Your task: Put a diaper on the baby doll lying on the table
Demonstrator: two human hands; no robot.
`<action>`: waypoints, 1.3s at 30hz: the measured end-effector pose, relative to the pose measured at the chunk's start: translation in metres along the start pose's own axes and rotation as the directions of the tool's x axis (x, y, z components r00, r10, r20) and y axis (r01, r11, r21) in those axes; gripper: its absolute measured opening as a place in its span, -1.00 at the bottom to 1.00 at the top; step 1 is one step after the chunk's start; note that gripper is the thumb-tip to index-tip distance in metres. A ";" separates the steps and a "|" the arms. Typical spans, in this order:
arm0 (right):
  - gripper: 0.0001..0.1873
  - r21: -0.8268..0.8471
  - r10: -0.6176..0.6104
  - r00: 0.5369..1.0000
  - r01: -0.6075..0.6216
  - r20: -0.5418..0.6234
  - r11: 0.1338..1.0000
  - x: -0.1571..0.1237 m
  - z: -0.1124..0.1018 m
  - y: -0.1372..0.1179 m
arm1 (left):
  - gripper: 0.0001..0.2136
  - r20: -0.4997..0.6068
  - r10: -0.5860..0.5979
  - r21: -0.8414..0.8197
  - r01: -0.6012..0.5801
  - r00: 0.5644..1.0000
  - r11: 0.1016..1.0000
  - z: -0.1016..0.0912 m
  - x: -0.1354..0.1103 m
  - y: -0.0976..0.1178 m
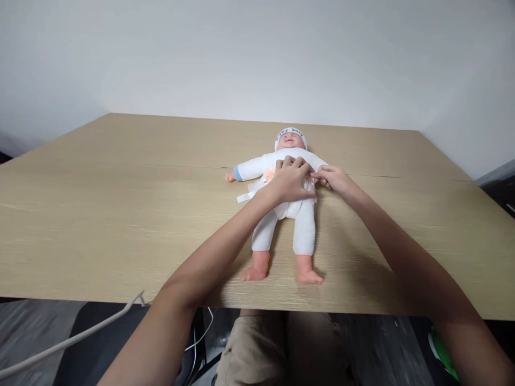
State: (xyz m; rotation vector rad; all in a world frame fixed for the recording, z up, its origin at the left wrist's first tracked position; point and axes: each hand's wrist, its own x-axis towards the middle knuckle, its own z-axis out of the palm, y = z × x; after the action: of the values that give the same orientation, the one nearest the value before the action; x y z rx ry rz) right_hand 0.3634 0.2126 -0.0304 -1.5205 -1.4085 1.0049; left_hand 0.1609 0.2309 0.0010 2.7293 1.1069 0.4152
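A baby doll (304, 230) in white clothes and a white cap (290, 131) with blue lettering lies on its back, feet toward me. Around its hips is a white diaper (288, 209) with a coloured print. My left hand (290, 179) rests across the front of the diaper, fingers bent and apart, the thumb reaching toward the side. At that same side, on the right, my right hand (333, 179) pinches the diaper's edge; the exact part between the fingertips is small and partly hidden. On the other side a white fastening tab (244, 197) sticks out loose.
The doll lies on a wide light wooden table (120, 214) with a seam across it. A pale wall (257, 59) stands behind. Below the near edge are a white cable (80, 336), a black chair (96, 348) and a green object (442, 351).
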 end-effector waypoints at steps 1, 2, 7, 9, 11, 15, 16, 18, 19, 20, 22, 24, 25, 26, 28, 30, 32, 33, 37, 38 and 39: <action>-0.55 -0.028 -0.018 1.000 0.018 -0.018 0.999 0.001 0.003 0.000 | -0.55 0.001 -0.001 -0.002 0.001 1.000 1.000 0.000 0.000 0.000; -0.58 -0.056 -0.040 0.999 0.038 -0.032 0.998 0.001 0.005 0.000 | -0.55 0.002 -0.002 -0.006 0.002 1.000 1.000 0.000 0.000 0.000; -0.61 -0.180 -0.100 0.991 0.083 -0.084 0.980 -0.006 0.010 -0.001 | -0.59 -0.015 -0.002 -0.013 0.002 1.000 1.000 0.001 0.000 0.000; -0.55 -0.196 -0.092 0.990 0.070 -0.108 0.978 -0.009 0.010 -0.002 | -0.61 -0.026 0.004 -0.018 -0.005 1.000 1.000 0.002 0.000 0.000; -0.51 -0.186 -0.083 0.990 0.060 -0.118 0.981 -0.010 0.011 -0.002 | -0.62 -0.032 0.008 -0.023 -0.009 0.999 1.000 0.003 -0.001 0.000; -0.54 -0.125 -0.095 0.992 0.085 -0.082 0.988 -0.009 0.016 -0.001 | -0.62 -0.024 0.004 -0.010 -0.004 1.000 1.000 0.002 -0.001 -0.001; -0.54 -0.102 -0.103 0.992 0.095 -0.068 0.990 -0.008 0.018 0.001 | -0.61 -0.022 0.003 -0.009 -0.003 1.000 1.000 0.002 -0.001 -0.001; -0.53 -0.060 -0.114 0.992 0.111 -0.051 0.992 -0.007 0.022 0.004 | -0.59 -0.022 -0.001 -0.011 0.001 1.000 1.000 0.001 -0.001 -0.001; -0.51 -0.046 -0.121 0.991 0.119 -0.052 0.992 -0.008 0.023 0.006 | -0.59 -0.022 -0.002 -0.013 0.001 1.000 1.000 0.001 -0.001 -0.001; -0.49 -0.037 -0.137 0.988 0.135 -0.065 0.990 -0.009 0.024 0.009 | -0.59 -0.023 -0.002 -0.014 0.002 1.000 1.000 0.001 -0.001 -0.001; -0.48 -0.049 -0.212 0.969 0.208 -0.128 0.977 -0.016 0.025 0.014 | -0.60 -0.021 -0.002 -0.013 0.001 1.000 1.000 0.001 -0.001 -0.001; -0.52 -0.131 -0.341 0.918 0.320 -0.201 0.938 -0.029 0.025 0.020 | -0.59 -0.019 0.000 -0.014 0.000 1.000 1.000 0.001 -0.001 -0.001; -0.55 -0.192 -0.416 0.883 0.380 -0.215 0.905 -0.036 0.025 0.023 | -0.59 -0.016 -0.001 -0.014 0.000 1.000 1.000 0.001 -0.001 -0.001; -0.58 -0.254 -0.488 0.849 0.435 -0.205 0.864 -0.044 0.026 0.025 | -0.58 -0.013 0.000 -0.016 -0.001 1.000 1.000 0.001 -0.001 -0.001; -0.58 -0.346 -0.601 0.788 0.531 -0.134 0.773 -0.058 0.027 0.030 | -0.56 -0.007 0.002 -0.020 -0.002 1.000 1.000 0.001 -0.001 0.000; -0.50 -0.385 -0.665 0.747 0.604 -0.033 0.698 -0.066 0.028 0.035 | -0.53 -0.003 -0.007 -0.021 0.007 1.000 1.000 0.001 -0.002 0.001; -0.40 -0.397 -0.680 0.730 0.645 0.066 0.653 -0.067 0.028 0.039 | -0.48 -0.009 -0.025 -0.019 0.024 1.000 1.000 0.000 -0.003 0.001; -0.35 -0.398 -0.677 0.728 0.656 0.109 0.642 -0.066 0.027 0.041 | -0.46 -0.013 -0.029 -0.022 0.029 0.999 0.999 0.000 -0.003 0.000; -0.30 -0.383 -0.661 0.729 0.670 0.178 0.636 -0.059 0.021 0.047 | -0.33 -0.023 0.057 -0.131 -0.060 0.998 0.990 -0.004 -0.006 -0.007; -0.30 -0.375 -0.662 0.727 0.674 0.182 0.636 -0.058 0.019 0.048 | -0.29 -0.043 0.092 -0.191 -0.098 0.995 0.977 -0.005 -0.008 -0.009; -0.31 -0.366 -0.668 0.721 0.681 0.185 0.634 -0.057 0.018 0.049 | -0.25 -0.082 0.116 -0.259 -0.134 0.990 0.957 -0.006 -0.012 -0.012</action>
State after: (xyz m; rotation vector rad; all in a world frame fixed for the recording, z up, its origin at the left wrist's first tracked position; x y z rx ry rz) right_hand 0.3604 0.1547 -0.0812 -1.0595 -2.0922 0.2580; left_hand 0.1430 0.2318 0.0015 2.5716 0.8269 0.6276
